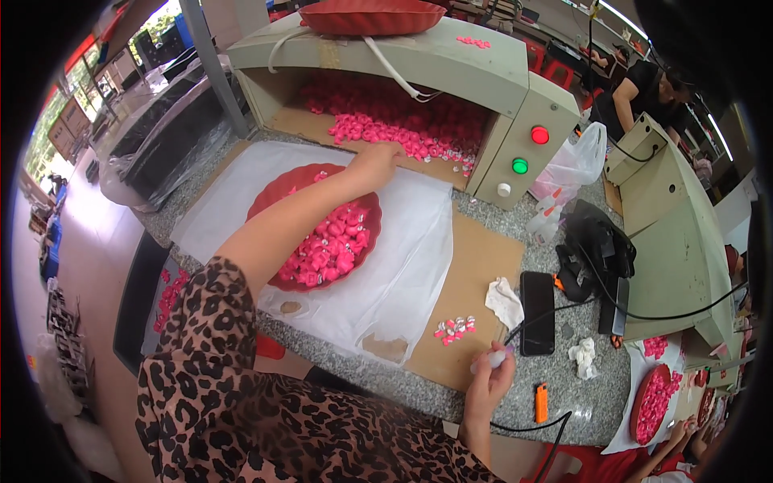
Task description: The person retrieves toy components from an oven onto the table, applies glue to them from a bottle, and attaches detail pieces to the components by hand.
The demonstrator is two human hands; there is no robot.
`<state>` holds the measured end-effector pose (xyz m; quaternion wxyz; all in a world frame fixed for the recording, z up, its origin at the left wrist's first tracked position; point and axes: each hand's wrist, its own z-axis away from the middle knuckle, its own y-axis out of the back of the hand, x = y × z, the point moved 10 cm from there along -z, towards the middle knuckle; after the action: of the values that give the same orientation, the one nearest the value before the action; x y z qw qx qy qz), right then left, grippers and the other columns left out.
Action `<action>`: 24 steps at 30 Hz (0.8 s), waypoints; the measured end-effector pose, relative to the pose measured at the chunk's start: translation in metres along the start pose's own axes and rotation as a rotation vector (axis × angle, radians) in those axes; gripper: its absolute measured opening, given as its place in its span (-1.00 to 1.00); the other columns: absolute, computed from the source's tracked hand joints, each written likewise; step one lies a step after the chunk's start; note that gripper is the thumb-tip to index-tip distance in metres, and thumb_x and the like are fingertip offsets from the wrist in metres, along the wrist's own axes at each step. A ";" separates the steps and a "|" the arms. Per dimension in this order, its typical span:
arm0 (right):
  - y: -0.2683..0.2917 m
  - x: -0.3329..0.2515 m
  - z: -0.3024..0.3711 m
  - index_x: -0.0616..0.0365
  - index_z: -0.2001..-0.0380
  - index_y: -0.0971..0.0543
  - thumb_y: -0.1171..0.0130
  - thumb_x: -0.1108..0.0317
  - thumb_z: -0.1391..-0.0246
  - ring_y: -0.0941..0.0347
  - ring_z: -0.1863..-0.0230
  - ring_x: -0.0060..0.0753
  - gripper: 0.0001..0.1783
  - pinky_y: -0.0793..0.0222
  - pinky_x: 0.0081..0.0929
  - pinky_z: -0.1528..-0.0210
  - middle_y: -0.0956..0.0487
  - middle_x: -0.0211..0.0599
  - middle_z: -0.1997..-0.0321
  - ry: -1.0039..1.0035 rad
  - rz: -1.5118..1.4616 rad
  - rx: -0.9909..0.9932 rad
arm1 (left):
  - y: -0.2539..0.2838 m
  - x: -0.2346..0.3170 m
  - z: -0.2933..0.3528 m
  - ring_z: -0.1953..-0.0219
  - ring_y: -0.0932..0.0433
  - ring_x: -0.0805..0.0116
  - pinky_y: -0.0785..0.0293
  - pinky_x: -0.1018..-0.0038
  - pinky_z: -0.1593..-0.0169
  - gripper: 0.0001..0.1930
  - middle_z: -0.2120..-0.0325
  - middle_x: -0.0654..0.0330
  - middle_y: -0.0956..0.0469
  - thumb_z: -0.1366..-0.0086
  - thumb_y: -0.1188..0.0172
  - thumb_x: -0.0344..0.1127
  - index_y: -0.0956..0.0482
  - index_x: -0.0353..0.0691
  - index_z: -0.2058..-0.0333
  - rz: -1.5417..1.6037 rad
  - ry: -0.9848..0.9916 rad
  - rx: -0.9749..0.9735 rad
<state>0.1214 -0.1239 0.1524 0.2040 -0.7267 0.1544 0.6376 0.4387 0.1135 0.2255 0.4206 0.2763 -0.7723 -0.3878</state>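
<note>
At the front lip of a grey machine's opening, my left hand (375, 165) is curled beside the heap of small bright pink pieces (366, 130). Whatever its fingers pinch, if anything, is hidden. Under my left forearm sits a red scalloped tray (377, 233) holding many pink pieces, some with shiny silvery parts. Close to the table's front edge, my right hand (491, 382) is closed round a small translucent white bottle (491, 360), partly covered by the fingers. A small cluster of pink and silvery pieces (455, 328) lies on the cardboard just beyond that hand.
White paper (419, 266) and cardboard (487, 249) cover the granite table. At right lie a crumpled tissue (504, 303), a black phone (537, 314), an orange lighter (541, 402), a black bag (600, 249) and cables. Another red tray (384, 18) rests on the machine. Other people work at right.
</note>
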 end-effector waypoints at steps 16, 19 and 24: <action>0.030 0.003 -0.010 0.31 0.39 -0.32 0.07 0.44 0.02 -0.24 0.55 -0.47 -0.86 -0.16 -0.63 0.43 -0.35 -0.29 0.61 -0.189 0.030 0.263 | -0.122 0.012 -0.230 0.02 -0.22 -0.03 -0.11 0.10 -0.01 -0.30 0.10 -0.05 -0.29 0.17 -0.11 0.13 -0.31 -0.17 0.07 -0.204 -0.291 0.116; 0.032 0.006 -0.005 0.26 0.54 -0.32 0.07 0.46 0.03 -0.24 0.56 -0.47 -0.90 -0.16 -0.61 0.44 -0.35 -0.27 0.62 -0.198 0.055 0.309 | -0.122 -0.028 -0.250 0.01 -0.21 -0.05 -0.16 0.09 0.02 -0.34 0.07 -0.06 -0.26 0.15 -0.14 0.04 -0.28 -0.15 0.05 -0.217 -0.225 0.065; 0.036 0.010 -0.008 0.20 0.61 -0.29 0.04 0.41 0.07 -0.27 0.57 -0.43 -0.86 -0.18 -0.54 0.46 -0.35 -0.23 0.62 -0.159 0.107 0.301 | -0.145 -0.058 -0.286 -0.05 -0.10 -0.18 -0.16 0.03 0.00 -0.29 -0.07 -0.05 -0.02 0.09 -0.12 -0.12 -0.08 -0.08 -0.07 -0.191 0.006 0.183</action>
<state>0.1121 -0.1584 0.1401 0.2881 -0.6259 0.2700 0.6726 0.7285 -0.0271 0.1787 0.3573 0.3870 -0.7732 -0.3532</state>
